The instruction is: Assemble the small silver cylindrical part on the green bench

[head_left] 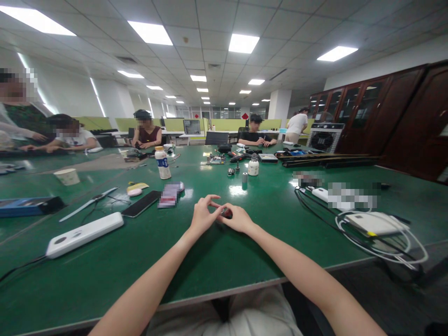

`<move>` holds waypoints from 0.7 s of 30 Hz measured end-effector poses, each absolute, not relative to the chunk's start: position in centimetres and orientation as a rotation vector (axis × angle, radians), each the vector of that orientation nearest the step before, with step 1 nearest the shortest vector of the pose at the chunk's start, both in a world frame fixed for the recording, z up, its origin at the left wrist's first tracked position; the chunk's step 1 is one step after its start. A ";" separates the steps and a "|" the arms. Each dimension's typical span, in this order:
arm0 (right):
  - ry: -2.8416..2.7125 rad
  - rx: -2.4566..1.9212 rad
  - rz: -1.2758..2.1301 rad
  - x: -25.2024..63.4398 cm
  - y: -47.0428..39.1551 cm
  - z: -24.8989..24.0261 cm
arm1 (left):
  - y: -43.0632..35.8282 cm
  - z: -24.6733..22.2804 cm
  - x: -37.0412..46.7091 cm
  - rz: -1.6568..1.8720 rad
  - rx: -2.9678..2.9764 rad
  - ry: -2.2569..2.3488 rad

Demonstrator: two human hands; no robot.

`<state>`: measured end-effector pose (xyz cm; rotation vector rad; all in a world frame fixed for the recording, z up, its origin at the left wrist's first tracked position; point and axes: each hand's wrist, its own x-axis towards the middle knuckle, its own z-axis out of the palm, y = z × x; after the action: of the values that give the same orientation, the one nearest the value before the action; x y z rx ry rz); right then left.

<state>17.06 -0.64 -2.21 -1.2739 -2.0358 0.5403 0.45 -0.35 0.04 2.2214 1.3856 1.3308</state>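
Note:
Both my hands meet over the green table point(196, 261), near its front edge. My left hand point(206, 215) has its fingers curved, with its thumb and fingertips close to the other hand. My right hand point(237, 217) is curled, its thumb and fingers closed around a small dark item point(227, 213), too small to name. Whether the left fingers also grip this item is unclear. Beyond the hands stands a grey cylinder point(245, 180), with a white jar point(253, 167) behind it to the right.
To the left lie a white power strip point(86, 234), a black phone point(142, 204) and a watch-like strap point(89, 204). A bottle point(163, 163) stands at back left. Cables point(350, 233) and a white box point(376, 223) lie right. Several people are around the far side.

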 end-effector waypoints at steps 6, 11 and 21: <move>-2.037 -1.276 0.532 17.1 -0.6 -2.3 | -0.4 0.0 0.4 1.329 2.213 1.363; -2.030 -1.267 0.548 17.1 -0.5 -2.4 | -0.5 0.0 0.5 1.320 2.204 1.347; -2.036 -1.289 0.520 17.1 -0.6 -2.3 | -0.5 0.0 0.5 1.331 2.169 1.344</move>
<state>17.13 -0.59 -2.29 -1.2886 -2.0357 0.5203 0.46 -0.49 -0.03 2.1689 1.3435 1.3310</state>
